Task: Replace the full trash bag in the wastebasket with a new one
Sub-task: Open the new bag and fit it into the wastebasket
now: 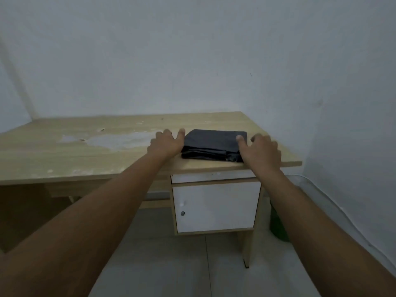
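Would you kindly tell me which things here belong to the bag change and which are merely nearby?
Belong to the job:
- folded dark trash bag
- left hand and right hand, either side of it

Merely nearby:
- wooden desk
- white cabinet door
- green object beside the desk, partly hidden

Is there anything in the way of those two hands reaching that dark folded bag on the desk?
Nothing visible. The folded bag lies alone near the front edge of the desk. The left hand is right beside its left edge, and the right hand is at its right edge, thumb over the bag.
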